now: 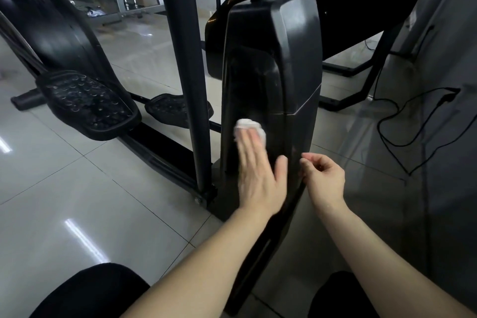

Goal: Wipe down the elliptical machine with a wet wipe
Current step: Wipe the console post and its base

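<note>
Low on the elliptical's tall black plastic column cover (273, 46), our left grip (258, 178) lies flat, fingers straight, pressing the crumpled white wet wipe (247, 125) against the panel. Our right grip (325, 178) hangs loosely curled and empty beside the cover's edge. We judge the wiping partway done. We cannot tell whether the studded black pedals (87, 103) are cleaned, and the machine's upper part is cut off.

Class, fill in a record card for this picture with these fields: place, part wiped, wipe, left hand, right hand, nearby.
place: gym room, glossy tiled floor
part wiped: dark upright housing of the elliptical machine
wipe: white wet wipe, bunched against the housing
left hand: straight fingers press the wet wipe onto the housing
right hand: loosely curled, holds nothing, by the housing's right edge
nearby: two studded pedals at left; black cable at right
</note>
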A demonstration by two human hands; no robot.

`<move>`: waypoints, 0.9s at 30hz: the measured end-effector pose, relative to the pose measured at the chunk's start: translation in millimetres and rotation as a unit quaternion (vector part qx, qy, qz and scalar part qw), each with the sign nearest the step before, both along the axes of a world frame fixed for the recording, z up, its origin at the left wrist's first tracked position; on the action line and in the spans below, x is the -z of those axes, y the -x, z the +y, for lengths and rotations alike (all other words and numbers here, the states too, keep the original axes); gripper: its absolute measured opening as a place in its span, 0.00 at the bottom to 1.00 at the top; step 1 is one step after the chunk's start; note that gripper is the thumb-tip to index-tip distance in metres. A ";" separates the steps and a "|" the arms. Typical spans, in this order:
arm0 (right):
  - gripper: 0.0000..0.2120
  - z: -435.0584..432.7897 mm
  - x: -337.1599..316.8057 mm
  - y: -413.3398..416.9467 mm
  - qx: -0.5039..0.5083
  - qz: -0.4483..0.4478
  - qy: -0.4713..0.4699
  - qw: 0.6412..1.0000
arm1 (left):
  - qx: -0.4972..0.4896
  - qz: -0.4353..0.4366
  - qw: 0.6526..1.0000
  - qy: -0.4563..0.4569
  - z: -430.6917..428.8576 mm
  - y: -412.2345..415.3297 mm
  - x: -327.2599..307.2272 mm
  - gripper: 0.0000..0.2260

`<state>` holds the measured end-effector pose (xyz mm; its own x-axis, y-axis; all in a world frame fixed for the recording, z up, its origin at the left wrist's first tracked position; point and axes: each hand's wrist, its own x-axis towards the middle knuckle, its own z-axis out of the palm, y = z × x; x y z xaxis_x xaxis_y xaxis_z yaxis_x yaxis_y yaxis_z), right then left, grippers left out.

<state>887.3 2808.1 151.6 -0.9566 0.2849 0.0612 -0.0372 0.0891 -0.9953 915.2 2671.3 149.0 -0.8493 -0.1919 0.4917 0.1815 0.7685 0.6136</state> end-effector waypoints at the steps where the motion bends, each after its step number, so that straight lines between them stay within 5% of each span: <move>1: 0.06 0.9 2.7 -0.2 -0.001 -0.005 -0.002 1.000 | -0.031 -0.032 0.998 -0.052 -6.1 7.6 1.3 0.38; 4: 0.06 1.3 11.1 -1.8 -0.002 -0.017 0.005 1.000 | -0.035 -0.054 0.993 -0.102 -8.4 10.8 6.4 0.40; 11: 0.04 2.9 26.0 -7.3 0.004 -0.060 0.041 0.997 | 0.086 0.002 0.991 0.100 33.1 -35.3 22.2 0.36; 19: 0.05 7.7 39.9 -14.5 0.007 -0.082 0.036 0.996 | -0.033 -0.078 0.988 -0.132 -16.1 13.4 38.2 0.40; 27: 0.05 -1.4 66.1 -20.6 0.005 -0.118 0.024 0.993 | 0.067 -0.079 0.994 -0.018 40.3 -36.7 74.3 0.40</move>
<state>907.9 2806.7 85.5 -0.9400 0.2908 -0.1783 0.1983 0.0406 -0.9793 951.9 2711.6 74.8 -0.9349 -0.0862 0.3443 0.1798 0.7213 0.6688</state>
